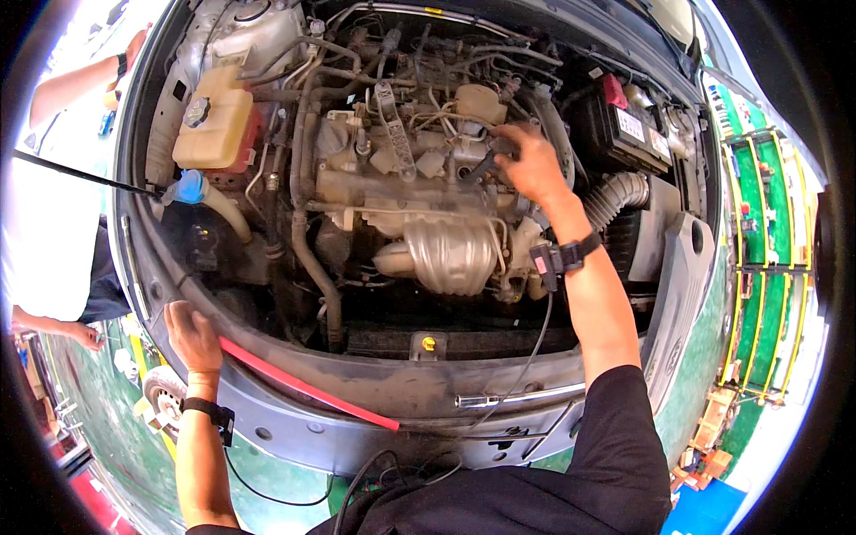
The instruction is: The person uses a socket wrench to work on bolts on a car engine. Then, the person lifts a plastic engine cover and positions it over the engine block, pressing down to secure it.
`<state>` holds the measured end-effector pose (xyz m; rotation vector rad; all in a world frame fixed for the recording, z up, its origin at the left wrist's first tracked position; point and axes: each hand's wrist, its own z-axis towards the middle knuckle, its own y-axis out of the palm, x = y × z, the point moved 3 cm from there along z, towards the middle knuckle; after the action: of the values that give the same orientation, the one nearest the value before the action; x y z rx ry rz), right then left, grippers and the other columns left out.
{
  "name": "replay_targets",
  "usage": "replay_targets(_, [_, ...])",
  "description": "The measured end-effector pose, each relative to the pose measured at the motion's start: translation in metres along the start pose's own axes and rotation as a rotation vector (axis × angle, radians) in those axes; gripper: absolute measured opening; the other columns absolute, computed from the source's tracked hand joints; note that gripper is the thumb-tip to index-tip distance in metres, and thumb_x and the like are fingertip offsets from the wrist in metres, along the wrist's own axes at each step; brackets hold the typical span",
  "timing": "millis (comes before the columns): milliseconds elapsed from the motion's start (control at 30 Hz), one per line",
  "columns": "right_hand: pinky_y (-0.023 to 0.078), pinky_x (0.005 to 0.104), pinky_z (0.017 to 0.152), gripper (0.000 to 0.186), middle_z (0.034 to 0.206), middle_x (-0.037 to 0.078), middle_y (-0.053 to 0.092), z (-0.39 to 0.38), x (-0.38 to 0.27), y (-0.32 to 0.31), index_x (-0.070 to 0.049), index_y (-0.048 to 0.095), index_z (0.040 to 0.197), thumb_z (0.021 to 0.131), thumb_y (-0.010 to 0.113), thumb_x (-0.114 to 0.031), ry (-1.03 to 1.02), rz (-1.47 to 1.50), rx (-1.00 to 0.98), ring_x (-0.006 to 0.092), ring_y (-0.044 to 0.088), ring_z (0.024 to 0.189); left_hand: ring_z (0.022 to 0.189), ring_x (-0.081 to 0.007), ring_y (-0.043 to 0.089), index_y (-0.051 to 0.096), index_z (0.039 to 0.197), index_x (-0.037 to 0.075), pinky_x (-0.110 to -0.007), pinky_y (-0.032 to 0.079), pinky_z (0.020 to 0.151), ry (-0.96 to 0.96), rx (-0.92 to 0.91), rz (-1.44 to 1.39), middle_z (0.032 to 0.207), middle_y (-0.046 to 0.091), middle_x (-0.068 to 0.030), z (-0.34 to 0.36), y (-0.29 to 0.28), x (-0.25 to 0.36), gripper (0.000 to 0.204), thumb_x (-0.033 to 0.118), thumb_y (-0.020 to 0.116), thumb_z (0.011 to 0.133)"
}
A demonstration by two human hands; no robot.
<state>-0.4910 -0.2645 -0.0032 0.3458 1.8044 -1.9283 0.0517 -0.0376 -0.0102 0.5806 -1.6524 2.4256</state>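
My right hand (532,160) reaches over the engine (419,192), its fingers closed on a black elongated part (480,169) that looks like an ignition coil. The part slants down toward the engine's top; its lower tip is hard to make out. At the front left, my left hand (192,334) rests on the car's front edge (294,379), with nothing visible in it. Close beside that hand lies a red bar (308,383) along the edge. A silver ratchet-like tool (517,398) lies farther right on the same edge.
A yellowed coolant tank (214,125) and a blue cap (189,187) are at the left. The battery (620,129) and a ribbed intake hose (615,198) are at the right. A prop rod (85,172) crosses the left side, where another person (49,232) stands.
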Motion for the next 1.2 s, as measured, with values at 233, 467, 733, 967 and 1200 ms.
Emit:
replay_targets(233, [0.047,0.0483,0.097,0.046,0.126,0.02,0.054,0.0,0.015,0.043,-0.015,0.062,0.122,0.079,0.074,-0.009,-0.146,-0.257,0.173,0.0434,0.054,0.115,0.085,-0.0402,0.049,0.049,0.091,0.0,-0.047,0.042,0.078,-0.009,-0.011,-0.012,0.088,0.047,-0.0189,0.0,0.001,0.0,0.013,0.012,0.047,0.086])
replay_targets(467, [0.05,0.0499,0.097,0.066,0.133,0.035,0.044,0.011,0.002,0.039,-0.014,0.052,0.136,0.076,0.078,-0.014,0.029,-0.326,-0.049,0.0499,0.052,0.118,0.085,-0.0408,0.049,0.049,0.092,0.0,-0.047,0.042,0.078,-0.03,-0.007,-0.001,0.088,0.047,-0.0193,-0.001,0.0,-0.002,0.011,0.009,0.048,0.085])
replay_targets(733, [0.048,0.0511,0.096,0.063,0.123,0.03,0.048,-0.005,0.016,0.048,-0.013,0.052,0.133,0.075,0.078,-0.012,-0.135,-0.236,0.154,0.0486,0.05,0.116,0.085,-0.041,0.048,0.049,0.092,-0.001,-0.047,0.041,0.078,-0.003,0.003,-0.005,0.088,0.046,-0.0195,0.001,0.0,0.004,0.012,0.009,0.047,0.086])
replay_targets(967, [0.048,0.0523,0.093,0.063,0.118,0.026,0.049,-0.004,0.025,0.056,-0.013,0.053,0.131,0.073,0.076,-0.007,-0.249,-0.302,0.175,0.0471,0.05,0.11,0.084,-0.04,0.048,0.049,0.091,-0.001,-0.046,0.041,0.079,0.007,0.0,0.01,0.087,0.046,-0.019,-0.001,0.002,-0.001,0.012,0.01,0.047,0.086])
replay_targets(1200, [0.049,0.0521,0.094,0.054,0.118,0.027,0.052,-0.008,0.019,0.067,-0.012,0.057,0.129,0.078,0.073,-0.012,-0.311,-0.344,0.053,0.047,0.053,0.111,0.084,-0.0397,0.047,0.049,0.091,-0.001,-0.045,0.041,0.08,0.016,-0.001,0.019,0.086,0.045,-0.0183,-0.001,0.002,-0.004,0.013,0.011,0.047,0.086])
